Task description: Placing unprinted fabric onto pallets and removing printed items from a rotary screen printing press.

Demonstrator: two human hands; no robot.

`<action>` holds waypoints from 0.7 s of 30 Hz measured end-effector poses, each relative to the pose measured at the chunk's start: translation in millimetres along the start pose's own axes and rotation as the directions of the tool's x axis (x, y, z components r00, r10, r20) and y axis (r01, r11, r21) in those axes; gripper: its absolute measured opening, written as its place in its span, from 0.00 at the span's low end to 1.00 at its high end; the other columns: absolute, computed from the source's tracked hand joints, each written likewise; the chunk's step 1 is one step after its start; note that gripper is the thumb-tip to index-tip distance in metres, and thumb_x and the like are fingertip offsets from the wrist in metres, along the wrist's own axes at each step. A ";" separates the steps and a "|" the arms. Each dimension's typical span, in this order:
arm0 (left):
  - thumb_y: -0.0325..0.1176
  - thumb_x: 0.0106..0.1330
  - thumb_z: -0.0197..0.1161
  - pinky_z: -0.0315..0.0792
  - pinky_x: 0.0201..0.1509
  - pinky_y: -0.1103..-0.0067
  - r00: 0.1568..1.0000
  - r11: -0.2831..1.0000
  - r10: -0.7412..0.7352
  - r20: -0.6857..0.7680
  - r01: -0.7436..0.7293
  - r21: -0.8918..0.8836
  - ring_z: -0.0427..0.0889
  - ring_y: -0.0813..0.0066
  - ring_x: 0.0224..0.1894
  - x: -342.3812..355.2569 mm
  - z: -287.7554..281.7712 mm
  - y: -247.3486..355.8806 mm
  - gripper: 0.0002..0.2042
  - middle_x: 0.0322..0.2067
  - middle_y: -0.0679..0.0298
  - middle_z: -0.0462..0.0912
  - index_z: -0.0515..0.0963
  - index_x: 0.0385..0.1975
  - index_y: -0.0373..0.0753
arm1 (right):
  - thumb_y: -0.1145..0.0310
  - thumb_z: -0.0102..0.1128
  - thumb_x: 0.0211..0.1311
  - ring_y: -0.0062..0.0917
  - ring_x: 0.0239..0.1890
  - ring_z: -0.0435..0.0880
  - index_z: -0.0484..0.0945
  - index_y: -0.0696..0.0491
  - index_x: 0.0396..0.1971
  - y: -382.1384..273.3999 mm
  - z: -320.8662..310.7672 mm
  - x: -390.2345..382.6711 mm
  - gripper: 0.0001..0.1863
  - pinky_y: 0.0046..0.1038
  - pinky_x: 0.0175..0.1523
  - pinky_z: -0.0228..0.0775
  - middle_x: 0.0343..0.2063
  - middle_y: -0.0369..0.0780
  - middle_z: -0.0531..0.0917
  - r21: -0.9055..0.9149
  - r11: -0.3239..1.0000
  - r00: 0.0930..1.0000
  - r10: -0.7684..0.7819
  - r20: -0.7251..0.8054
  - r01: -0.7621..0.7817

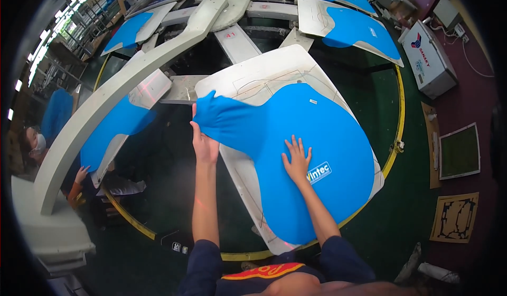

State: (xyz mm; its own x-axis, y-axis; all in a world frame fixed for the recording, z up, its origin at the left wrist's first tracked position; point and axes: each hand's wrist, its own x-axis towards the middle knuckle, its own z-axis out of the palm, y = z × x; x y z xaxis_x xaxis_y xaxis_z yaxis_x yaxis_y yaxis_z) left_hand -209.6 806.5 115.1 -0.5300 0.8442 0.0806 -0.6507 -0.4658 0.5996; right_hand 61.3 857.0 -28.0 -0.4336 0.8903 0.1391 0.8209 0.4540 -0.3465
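The left hand (205,145) holds one gathered corner of a single blue fabric panel (322,121), its fingers curled around the cloth; the right hand (299,163) lies palm-down, fingers spread wide, near the panel's middle. Both forearms reach up from below, the left nearly upright, the right slanting leftward. The panel lies on one white board (288,61); at least four other boards (310,19) carry blue pieces (364,31).

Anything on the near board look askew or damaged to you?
Yes, askew: the left end of the blue fabric is bunched into wrinkles, held by the left hand past the edge of the white board, while the part around the right hand looks smooth. No tears show.
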 end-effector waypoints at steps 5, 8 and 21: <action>0.50 0.71 0.34 0.52 0.66 0.60 0.930 0.997 0.071 0.360 -0.058 -0.046 0.59 0.61 0.64 -94.7 82.4 72.3 0.24 0.63 0.61 0.59 0.54 0.65 0.52 | 0.73 0.51 0.59 0.39 0.66 0.53 0.58 0.46 0.63 16.2 -35.4 24.6 0.30 0.40 0.68 0.40 0.64 0.40 0.58 0.779 0.624 0.883 0.329 -0.335 0.064; 0.50 0.71 0.34 0.53 0.65 0.59 0.867 0.995 0.066 0.494 -0.024 -0.092 0.62 0.58 0.63 -162.7 98.5 96.3 0.23 0.61 0.53 0.62 0.59 0.62 0.50 | 0.81 0.53 0.48 0.39 0.66 0.52 0.59 0.45 0.62 -15.3 -143.0 29.3 0.37 0.38 0.68 0.42 0.62 0.42 0.60 0.348 0.907 0.852 -0.022 -0.523 0.237; 0.44 0.71 0.42 0.50 0.68 0.61 0.719 0.770 0.636 0.282 -0.567 -0.292 0.61 0.71 0.63 -404.4 128.0 247.9 0.19 0.61 0.71 0.63 0.60 0.62 0.58 | 0.76 0.63 0.48 0.35 0.30 0.81 0.77 0.57 0.28 -135.7 -358.6 -93.3 0.06 0.26 0.35 0.70 0.26 0.44 0.80 0.307 0.657 0.722 -0.581 -0.375 0.689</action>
State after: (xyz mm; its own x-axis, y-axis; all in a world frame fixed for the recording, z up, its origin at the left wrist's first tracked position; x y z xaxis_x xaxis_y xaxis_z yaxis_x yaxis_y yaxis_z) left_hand -87.0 383.7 333.1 -0.6416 0.3850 0.6634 -0.3590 -0.9150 0.1838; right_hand 123.7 725.3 338.8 -0.6509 0.3923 0.6500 0.1262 0.9002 -0.4169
